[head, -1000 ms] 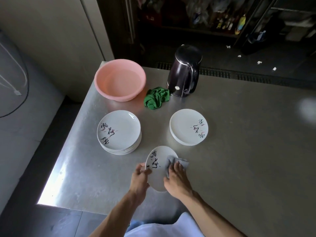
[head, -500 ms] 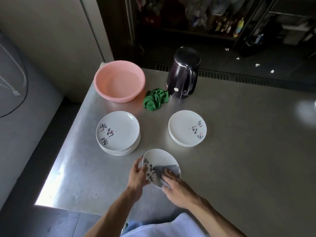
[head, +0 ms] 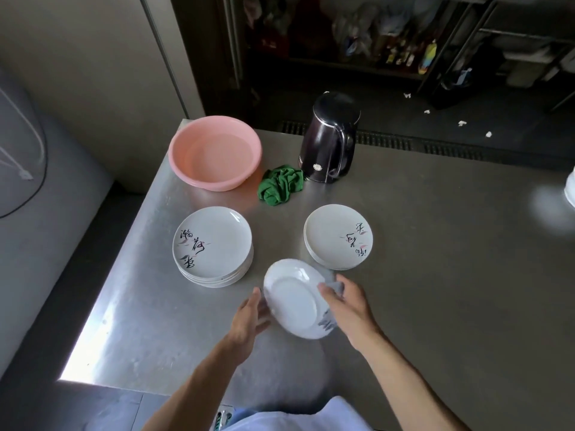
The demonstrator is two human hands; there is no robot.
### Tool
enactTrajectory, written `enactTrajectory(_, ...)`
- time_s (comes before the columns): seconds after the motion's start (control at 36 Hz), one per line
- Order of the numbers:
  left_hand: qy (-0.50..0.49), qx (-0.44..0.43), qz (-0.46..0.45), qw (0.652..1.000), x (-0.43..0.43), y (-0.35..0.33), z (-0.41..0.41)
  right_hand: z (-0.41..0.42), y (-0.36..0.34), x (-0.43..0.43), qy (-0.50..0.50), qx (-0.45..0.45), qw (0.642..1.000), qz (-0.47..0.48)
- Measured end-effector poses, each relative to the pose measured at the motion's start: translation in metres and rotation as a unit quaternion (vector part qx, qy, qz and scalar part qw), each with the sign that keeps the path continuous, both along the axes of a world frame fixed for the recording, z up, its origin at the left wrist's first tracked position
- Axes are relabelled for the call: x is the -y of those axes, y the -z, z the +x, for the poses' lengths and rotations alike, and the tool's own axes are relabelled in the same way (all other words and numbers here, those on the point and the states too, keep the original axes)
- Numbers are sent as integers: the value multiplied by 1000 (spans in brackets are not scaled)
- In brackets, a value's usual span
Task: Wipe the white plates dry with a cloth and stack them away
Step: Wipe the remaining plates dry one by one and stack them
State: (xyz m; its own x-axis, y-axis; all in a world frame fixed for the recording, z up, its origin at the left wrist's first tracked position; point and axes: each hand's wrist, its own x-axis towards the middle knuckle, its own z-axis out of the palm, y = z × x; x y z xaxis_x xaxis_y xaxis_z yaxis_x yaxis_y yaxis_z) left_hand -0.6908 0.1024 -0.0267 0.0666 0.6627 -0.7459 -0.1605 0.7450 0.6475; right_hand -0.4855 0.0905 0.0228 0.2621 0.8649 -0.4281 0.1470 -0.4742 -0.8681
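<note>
A white plate (head: 294,301) is held tilted just above the steel table, its plain underside facing me. My right hand (head: 348,309) grips its right rim together with a grey cloth (head: 337,286), which is bunched behind that rim. At the plate's left rim, my left hand (head: 247,321) touches with nearly straight fingers. To the left stands a stack of several white plates (head: 211,244) with black writing. A lower stack (head: 337,234) sits to the right, close behind the held plate.
A pink basin (head: 217,185) stands at the table's far left corner, a crumpled green cloth (head: 280,185) and a black kettle (head: 329,141) beside it. The table (head: 435,275) drops off at its left and near edges. Something white (head: 571,188) shows at the right border.
The plate has been turned over, from its written face toward me to its plain underside. The cloth went from on the face to behind the right rim. My left hand has loosened its hold.
</note>
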Motion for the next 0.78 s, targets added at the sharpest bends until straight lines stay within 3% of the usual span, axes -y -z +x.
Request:
enactTrajectory(0.06,31,39,-5,999,7,2,-4,8,1,1,60,-118,991,-33)
enactTrajectory(0.11,41,57,-4,998,11,3,-7,13,8,4,108,-159,980,-54)
enactTrajectory(0.25,45,76,0,996,18,6,-3,10,36,13,124,62,987,-79)
enactTrajectory(0.36,64,63,6,996,24,9,4,-16,47,18,-5,155,986,-61)
enactTrajectory(0.44,73,60,-8,996,27,12,12,-37,53,20,-191,315,930,14)
enactTrajectory(0.56,25,75,-20,997,21,13,13,-46,53,41,-373,301,871,109)
enactTrajectory(0.61,-6,73,-27,997,17,12,10,-37,60,55,-414,285,857,118)
enactTrajectory(0.69,-12,58,-33,998,18,14,4,-16,75,67,-412,333,844,86)
enactTrajectory(0.78,3,53,-41,998,26,14,4,-13,82,57,-342,356,869,-13)
